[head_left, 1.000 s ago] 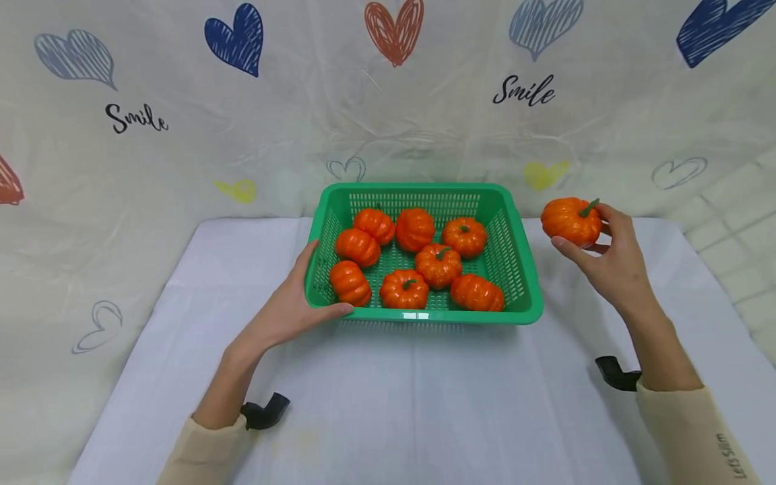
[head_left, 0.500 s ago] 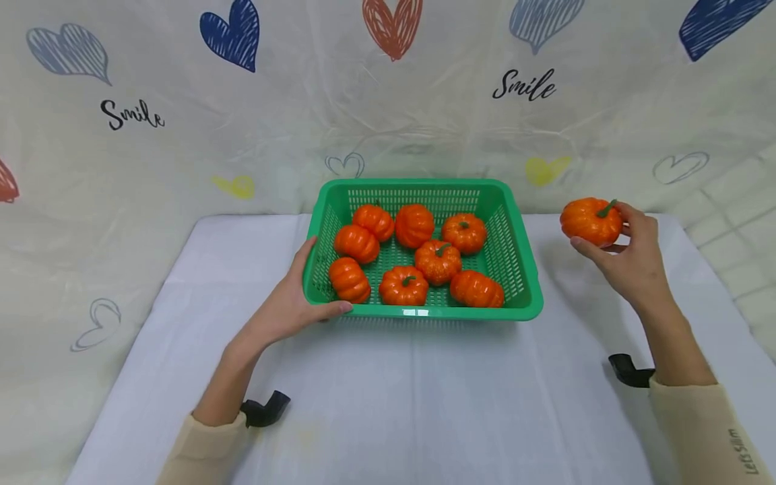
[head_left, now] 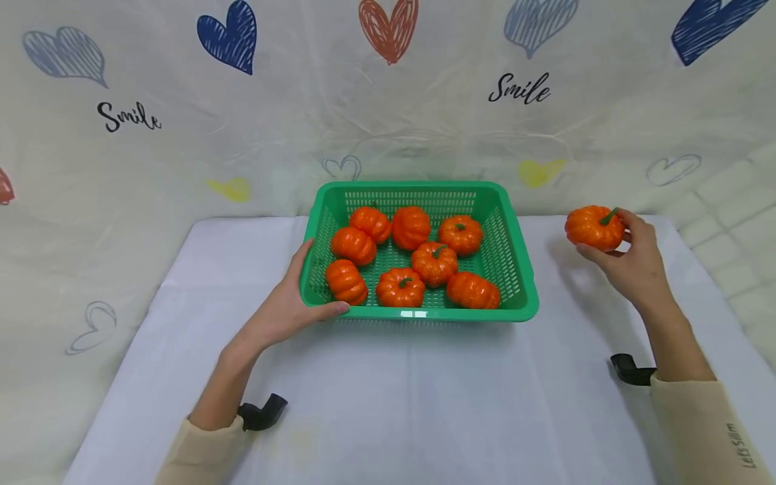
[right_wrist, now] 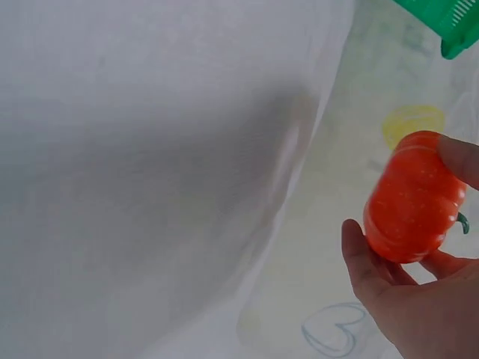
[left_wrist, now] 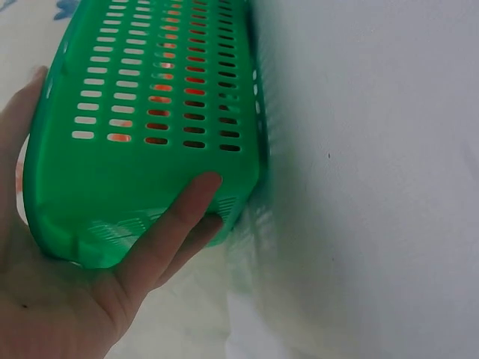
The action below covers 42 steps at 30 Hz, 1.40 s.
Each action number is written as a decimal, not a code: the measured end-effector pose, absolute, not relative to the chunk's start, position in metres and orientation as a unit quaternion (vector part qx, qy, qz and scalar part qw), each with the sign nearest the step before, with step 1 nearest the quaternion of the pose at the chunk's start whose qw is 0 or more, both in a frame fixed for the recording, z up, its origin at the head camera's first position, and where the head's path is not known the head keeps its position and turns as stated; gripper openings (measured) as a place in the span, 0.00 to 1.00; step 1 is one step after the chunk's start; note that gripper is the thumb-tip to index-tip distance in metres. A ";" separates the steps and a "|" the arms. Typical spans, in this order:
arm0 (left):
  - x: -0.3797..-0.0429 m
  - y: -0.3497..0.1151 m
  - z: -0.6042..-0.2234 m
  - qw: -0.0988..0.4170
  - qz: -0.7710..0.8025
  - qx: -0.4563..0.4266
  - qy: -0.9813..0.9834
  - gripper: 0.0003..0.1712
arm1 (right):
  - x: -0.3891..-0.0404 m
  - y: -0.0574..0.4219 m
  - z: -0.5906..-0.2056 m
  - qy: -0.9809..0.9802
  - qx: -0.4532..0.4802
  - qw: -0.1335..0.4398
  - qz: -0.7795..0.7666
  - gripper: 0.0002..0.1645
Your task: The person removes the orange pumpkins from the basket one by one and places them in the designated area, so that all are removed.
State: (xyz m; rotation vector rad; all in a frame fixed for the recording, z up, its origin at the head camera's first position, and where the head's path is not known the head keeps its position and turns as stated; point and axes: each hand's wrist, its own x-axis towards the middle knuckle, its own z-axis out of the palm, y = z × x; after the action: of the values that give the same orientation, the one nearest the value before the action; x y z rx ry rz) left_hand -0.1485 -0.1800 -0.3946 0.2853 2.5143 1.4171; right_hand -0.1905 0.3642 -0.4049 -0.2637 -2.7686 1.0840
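Observation:
A green slotted plastic basket (head_left: 461, 314) stands at the back of the table with several small orange pumpkins (head_left: 435, 264) loose inside. My left hand (head_left: 281, 308) grips its front left corner, the thumb along the front rim. The left wrist view has fingers of that hand (left_wrist: 172, 232) against the basket's slotted wall (left_wrist: 135, 168). To the right of the basket, my right hand (head_left: 639, 263) holds another orange pumpkin (head_left: 593, 229) by its sides, above the table. Its green stem (right_wrist: 463, 222) points toward the palm in the right wrist view.
A white cloth covers the table (head_left: 388, 404). Close behind the basket hangs a pale backdrop sheet (head_left: 436, 121) printed with hearts and "Smile". A black curved piece (head_left: 263, 412) sits at the left wrist, a similar one (head_left: 632, 370) at the right.
My right hand has carried the pumpkin farther right, away from the basket, then slightly lower. The left hand keeps its grip on the basket corner, and the basket stays in place.

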 end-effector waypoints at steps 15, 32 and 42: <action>-0.149 -0.180 -0.394 0.114 0.477 0.094 0.866 0.71 | -0.202 0.381 -0.412 -0.929 -0.101 0.044 0.355 0.53; -0.149 -0.183 -0.390 0.114 0.486 0.094 0.862 0.71 | -0.221 0.398 -0.414 -0.930 -0.108 -0.001 0.351 0.59; -0.149 -0.180 -0.393 0.118 0.496 0.089 0.856 0.71 | -0.223 0.408 -0.417 -0.933 -0.111 -0.031 0.341 0.62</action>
State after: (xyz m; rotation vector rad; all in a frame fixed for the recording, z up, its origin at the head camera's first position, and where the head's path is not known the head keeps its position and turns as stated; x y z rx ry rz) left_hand -0.1495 -0.1802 -0.3928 0.2605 2.5042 1.4513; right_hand -0.2235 0.4083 -0.4175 -0.3571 -2.9900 1.0915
